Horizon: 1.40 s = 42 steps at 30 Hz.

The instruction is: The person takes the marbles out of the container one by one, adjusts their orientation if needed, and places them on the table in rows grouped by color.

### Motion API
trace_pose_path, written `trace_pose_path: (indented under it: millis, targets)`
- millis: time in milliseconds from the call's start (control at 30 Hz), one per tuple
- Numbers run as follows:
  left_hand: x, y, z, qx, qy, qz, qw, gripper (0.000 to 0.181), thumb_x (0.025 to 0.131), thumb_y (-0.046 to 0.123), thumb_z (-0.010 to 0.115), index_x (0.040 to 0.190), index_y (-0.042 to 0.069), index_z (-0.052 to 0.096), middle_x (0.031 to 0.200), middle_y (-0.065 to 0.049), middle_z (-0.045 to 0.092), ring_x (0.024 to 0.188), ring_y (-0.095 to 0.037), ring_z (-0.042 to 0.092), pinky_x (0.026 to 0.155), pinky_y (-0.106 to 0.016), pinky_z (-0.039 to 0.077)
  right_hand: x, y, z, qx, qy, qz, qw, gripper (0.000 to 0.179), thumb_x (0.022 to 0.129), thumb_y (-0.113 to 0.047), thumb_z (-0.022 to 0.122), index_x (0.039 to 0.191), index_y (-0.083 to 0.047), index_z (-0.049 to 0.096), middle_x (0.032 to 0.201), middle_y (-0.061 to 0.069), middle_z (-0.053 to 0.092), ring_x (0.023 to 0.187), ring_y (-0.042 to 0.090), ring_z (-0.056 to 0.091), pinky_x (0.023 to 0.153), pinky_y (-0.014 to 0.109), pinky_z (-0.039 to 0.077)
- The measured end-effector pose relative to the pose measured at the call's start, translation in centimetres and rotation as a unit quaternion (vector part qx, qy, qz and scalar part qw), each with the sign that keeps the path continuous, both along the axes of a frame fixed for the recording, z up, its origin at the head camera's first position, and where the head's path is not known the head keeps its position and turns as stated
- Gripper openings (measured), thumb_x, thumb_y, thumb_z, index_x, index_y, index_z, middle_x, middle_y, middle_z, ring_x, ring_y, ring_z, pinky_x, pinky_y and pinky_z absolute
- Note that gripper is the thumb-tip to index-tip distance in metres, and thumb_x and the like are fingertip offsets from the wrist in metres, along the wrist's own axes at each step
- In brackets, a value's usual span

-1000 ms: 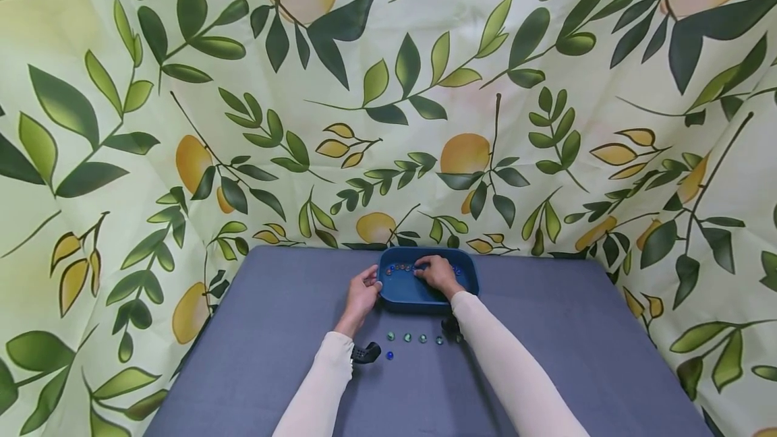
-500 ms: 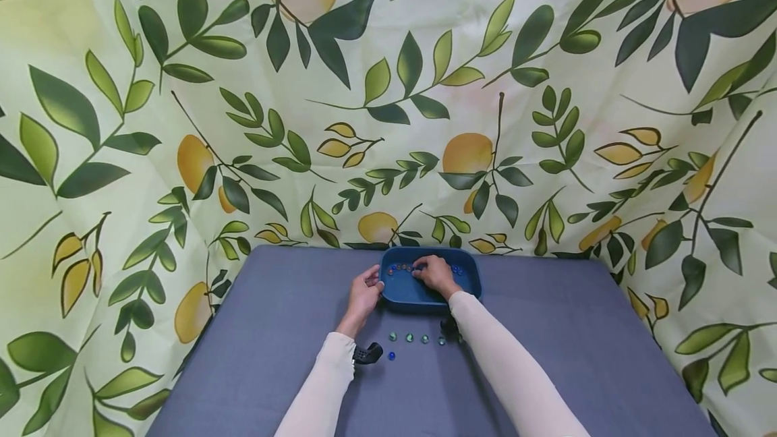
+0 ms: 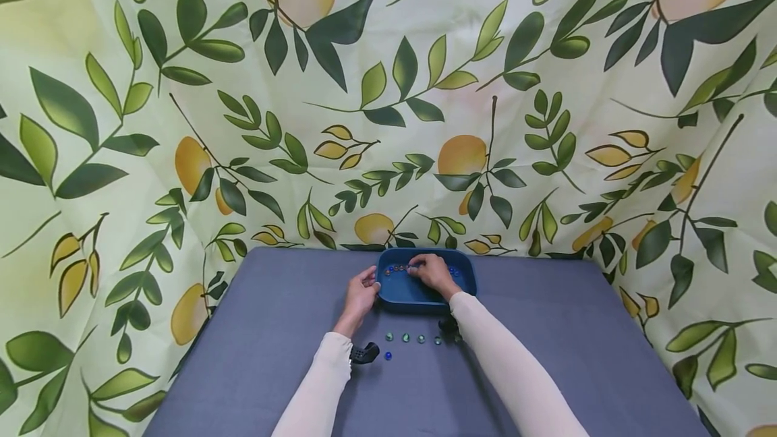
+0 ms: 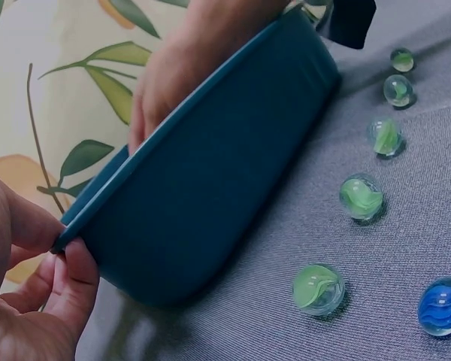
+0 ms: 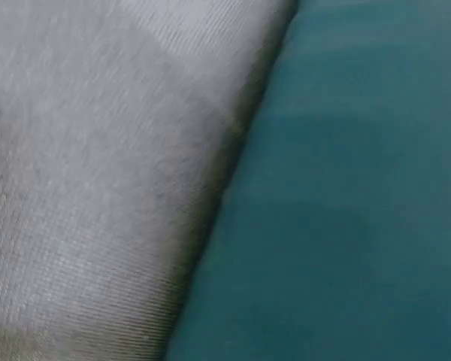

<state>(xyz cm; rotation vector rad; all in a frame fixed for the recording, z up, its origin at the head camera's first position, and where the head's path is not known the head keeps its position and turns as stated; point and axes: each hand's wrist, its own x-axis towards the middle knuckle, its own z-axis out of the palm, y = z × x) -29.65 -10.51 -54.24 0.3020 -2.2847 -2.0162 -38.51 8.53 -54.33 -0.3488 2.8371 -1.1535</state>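
A dark blue plastic tub (image 3: 413, 305) stands at the back of the table. My left hand (image 3: 361, 295) pinches its left rim between thumb and fingers, as the left wrist view shows up close with the tub wall (image 4: 195, 188). Inside the tub is my right hand (image 3: 434, 273), its thumb and forefinger pinched at a small bluish marble. Along the tub's back lie several orange marbles (image 3: 402, 268) and blue marbles (image 3: 455, 271). The wall hides the right fingertips in the left wrist view. Only tub wall and cloth appear in the right wrist view.
A row of several clear marbles with green swirls (image 4: 361, 197) lies on the grey tablecloth (image 3: 291, 329) in front of the tub. One blue marble (image 4: 443, 307) sits nearer. Behind the table hangs a leaf-and-lemon patterned cloth (image 3: 388, 174).
My right thumb and forefinger have shifted slightly left inside the tub, toward the orange marbles. The left hand keeps its grip on the rim.
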Motion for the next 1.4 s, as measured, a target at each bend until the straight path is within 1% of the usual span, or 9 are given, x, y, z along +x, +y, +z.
trace_pose_path:
  millis: [133,333,467,733,833,967,1200,1300,1400]
  targets:
    - [0.0,0.0,0.0,0.007,-0.002,0.002,1.0,0.049,0.088,-0.004,0.056,0.137,0.002,0.056,0.122,-0.021,0.057,0.098,-0.021,0.055,0.071,-0.028,0.051,0.3,-0.3,0.6,-0.027,0.002,0.01,0.9996,0.02,0.09,-0.024,0.071,0.105,-0.012,0.075,0.066,-0.001,0.057,0.059,0.014,0.049,0.058,0.027,0.039]
    - [-0.1,0.0,0.1,0.007,0.004,0.003,1.0,0.049,0.088,-0.005,0.056,0.137,0.0,0.055,0.121,-0.022,0.057,0.096,-0.021,0.055,0.067,-0.023,0.049,1.2,-0.4,1.9,-0.054,0.002,0.012,0.9985,0.018,0.09,-0.025,0.071,0.105,-0.014,0.075,0.066,-0.003,0.054,0.059,0.015,0.048,0.057,0.028,0.037]
    - [-0.1,0.0,0.0,0.01,0.005,0.004,0.9999,0.05,0.087,-0.005,0.056,0.137,0.0,0.056,0.119,-0.02,0.057,0.095,-0.02,0.054,0.065,-0.022,0.048,1.9,-0.3,2.5,-0.066,0.0,0.018,0.9976,0.023,0.09,-0.024,0.071,0.109,-0.012,0.074,0.065,-0.003,0.053,0.059,0.015,0.046,0.058,0.029,0.037]
    - [0.0,0.0,0.0,0.012,0.007,0.002,0.9999,0.05,0.087,-0.006,0.055,0.137,-0.001,0.054,0.122,-0.024,0.056,0.094,-0.019,0.053,0.065,-0.022,0.047,3.5,0.2,3.1,-0.069,0.038,0.026,0.9966,0.024,0.09,-0.022,0.071,0.11,-0.009,0.074,0.059,-0.003,0.048,0.053,0.014,0.041,0.055,0.028,0.035]
    - [0.0,0.0,0.1,0.012,0.004,0.002,0.9999,0.05,0.088,-0.006,0.055,0.138,0.0,0.055,0.122,-0.024,0.056,0.093,-0.019,0.053,0.066,-0.022,0.047,4.4,0.7,3.3,-0.08,0.04,0.024,0.9957,0.02,0.09,-0.022,0.071,0.107,-0.012,0.074,0.06,-0.004,0.05,0.053,0.013,0.041,0.056,0.027,0.036]
    - [-0.1,0.0,-0.1,0.015,0.0,0.001,0.9999,0.05,0.088,-0.006,0.055,0.138,0.0,0.055,0.123,-0.024,0.056,0.093,-0.018,0.053,0.066,-0.022,0.048,5.7,1.2,3.1,-0.091,0.038,0.029,0.9948,0.018,0.09,-0.024,0.071,0.105,-0.015,0.074,0.063,-0.004,0.051,0.053,0.012,0.04,0.057,0.026,0.036]
    - [-0.1,0.0,-0.1,0.014,-0.004,-0.002,0.9999,0.05,0.089,-0.006,0.055,0.138,0.001,0.054,0.123,-0.022,0.056,0.095,-0.018,0.053,0.067,-0.022,0.048,8.5,1.9,2.4,-0.097,0.038,0.037,0.9938,0.026,0.09,-0.026,0.071,0.109,-0.008,0.073,0.061,-0.005,0.05,0.053,0.01,0.041,0.055,0.025,0.038]
    - [-0.2,0.0,0.0,0.016,-0.007,-0.002,0.9999,0.05,0.089,-0.005,0.055,0.139,0.002,0.055,0.124,-0.022,0.056,0.096,-0.018,0.052,0.067,-0.022,0.048,9.5,2.2,2.3,-0.101,0.053,0.036,0.9928,0.023,0.089,-0.024,0.072,0.107,-0.01,0.074,0.061,-0.005,0.051,0.053,0.009,0.043,0.053,0.024,0.038]
    - [-0.2,-0.1,0.1,0.011,-0.007,-0.002,0.9999,0.05,0.09,-0.004,0.055,0.139,0.003,0.054,0.124,-0.021,0.056,0.098,-0.019,0.053,0.068,-0.022,0.048,10.3,2.3,2.7,-0.111,0.069,0.033,0.9908,0.022,0.089,-0.022,0.073,0.106,-0.01,0.074,0.061,-0.005,0.052,0.052,0.01,0.043,0.051,0.024,0.038]
